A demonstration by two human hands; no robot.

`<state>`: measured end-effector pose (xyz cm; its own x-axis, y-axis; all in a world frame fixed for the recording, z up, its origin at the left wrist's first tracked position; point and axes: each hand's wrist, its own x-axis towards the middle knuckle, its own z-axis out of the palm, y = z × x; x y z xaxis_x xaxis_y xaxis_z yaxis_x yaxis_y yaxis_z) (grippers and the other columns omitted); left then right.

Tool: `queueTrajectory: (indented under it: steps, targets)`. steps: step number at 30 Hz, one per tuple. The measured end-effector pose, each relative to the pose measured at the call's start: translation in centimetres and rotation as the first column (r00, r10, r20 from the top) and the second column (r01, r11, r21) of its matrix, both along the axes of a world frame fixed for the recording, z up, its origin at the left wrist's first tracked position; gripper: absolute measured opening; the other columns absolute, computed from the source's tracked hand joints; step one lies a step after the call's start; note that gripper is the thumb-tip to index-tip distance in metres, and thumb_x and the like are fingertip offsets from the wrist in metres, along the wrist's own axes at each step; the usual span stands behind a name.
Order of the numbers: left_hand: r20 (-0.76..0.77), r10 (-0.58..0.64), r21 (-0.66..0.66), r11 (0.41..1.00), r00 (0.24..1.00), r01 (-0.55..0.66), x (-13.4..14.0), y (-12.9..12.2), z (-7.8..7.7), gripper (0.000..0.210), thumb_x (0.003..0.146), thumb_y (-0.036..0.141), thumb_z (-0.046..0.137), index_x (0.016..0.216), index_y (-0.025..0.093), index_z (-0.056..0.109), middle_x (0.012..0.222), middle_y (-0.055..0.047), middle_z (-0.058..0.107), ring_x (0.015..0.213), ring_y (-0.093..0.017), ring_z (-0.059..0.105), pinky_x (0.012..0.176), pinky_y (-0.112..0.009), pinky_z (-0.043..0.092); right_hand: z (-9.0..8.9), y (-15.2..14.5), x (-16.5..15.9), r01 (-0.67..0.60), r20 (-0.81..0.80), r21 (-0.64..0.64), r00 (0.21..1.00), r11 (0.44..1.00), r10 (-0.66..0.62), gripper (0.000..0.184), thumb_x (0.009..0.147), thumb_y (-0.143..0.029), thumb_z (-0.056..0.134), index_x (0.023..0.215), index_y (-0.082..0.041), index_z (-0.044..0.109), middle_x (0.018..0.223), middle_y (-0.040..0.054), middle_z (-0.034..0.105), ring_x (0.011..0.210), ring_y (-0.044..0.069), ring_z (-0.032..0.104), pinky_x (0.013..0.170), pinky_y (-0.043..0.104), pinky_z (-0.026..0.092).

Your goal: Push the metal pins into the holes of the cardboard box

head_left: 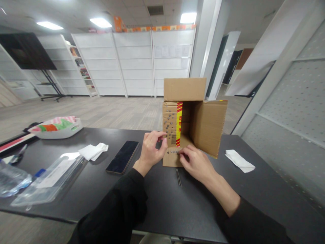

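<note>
A cardboard box (207,125) stands on the table with its open side facing me. Small grey metal heads, like nails or screws, dot its left front panel (170,117), and several more sit in a row on the lower flap (172,161). My left hand (152,147) is at the panel's left edge, thumb and index finger apart, with nothing visible between them. At the lower flap, my right hand (196,162) has its fingertips pinched together beside the row of heads; whatever they hold is too small to make out. Thin metal rods (179,177) lie just in front of the box.
A phone (122,157), folded tissues (93,151) and a clear plastic case (52,179) lie to the left. Farther left are a plastic bottle (12,179) and a white basket (57,130) holding cloth. Another tissue (239,160) lies on the right.
</note>
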<state>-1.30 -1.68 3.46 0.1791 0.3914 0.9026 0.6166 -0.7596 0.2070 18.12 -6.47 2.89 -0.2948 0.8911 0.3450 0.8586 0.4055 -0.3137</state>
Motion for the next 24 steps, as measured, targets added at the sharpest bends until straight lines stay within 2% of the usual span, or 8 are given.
queueTrajectory:
  steps: [4, 7, 17, 24]
  targets:
    - [0.003, -0.001, -0.001, 1.0, 1.0, 0.001, 0.0, 0.0, 0.1, 0.017, 0.085, 0.017, 0.055, 0.102, 0.02, 0.056, 0.076, 0.001, 0.061, 0.069, -0.013, 0.057, 0.076, -0.032, 0.043, 0.3, -0.5, 0.3, -0.196, -0.002, -0.085, 0.98, 0.977, 0.197, 0.018, 0.085, -0.013, 0.048, 0.088, -0.019, 0.064, 0.087, 0.0046, 0.066, 0.084, 0.018, 0.061, 0.075, 0.027, 0.043]
    - [0.004, -0.01, -0.001, 1.0, 1.0, 0.01, 0.0, -0.1, 0.1, 0.017, 0.085, 0.016, 0.055, 0.102, 0.02, 0.056, 0.076, 0.002, 0.061, 0.069, -0.013, 0.056, 0.076, -0.032, 0.043, 0.4, -0.8, 0.4, -0.272, 0.004, -0.17, 0.961, 0.947, 0.276, 0.02, 0.079, -0.008, 0.049, 0.084, -0.02, 0.064, 0.082, 0.0024, 0.066, 0.077, 0.016, 0.06, 0.071, 0.025, 0.041]
    - [-0.002, 0.002, -0.01, 1.0, 1.0, -0.002, 0.0, 0.0, 0.0, 0.016, 0.085, 0.016, 0.055, 0.101, 0.02, 0.057, 0.076, 0.001, 0.061, 0.069, -0.013, 0.056, 0.076, -0.031, 0.043, 0.8, -1.7, -0.2, -0.332, -0.04, -0.288, 0.941, 0.898, 0.335, 0.011, 0.077, -0.013, 0.057, 0.083, -0.02, 0.063, 0.08, 0.001, 0.064, 0.071, 0.014, 0.056, 0.064, 0.023, 0.037]
    - [-0.004, -0.006, 0.003, 1.0, 1.0, 0.006, 0.1, -0.2, 0.3, 0.016, 0.085, 0.016, 0.054, 0.101, 0.019, 0.057, 0.074, 0.002, 0.06, 0.068, -0.012, 0.056, 0.076, -0.031, 0.043, 0.3, -1.3, -0.4, -0.321, -0.024, -0.276, 0.945, 0.906, 0.327, 0.006, 0.085, -0.024, 0.061, 0.086, -0.018, 0.063, 0.085, 0.0028, 0.062, 0.076, 0.015, 0.056, 0.067, 0.024, 0.036]
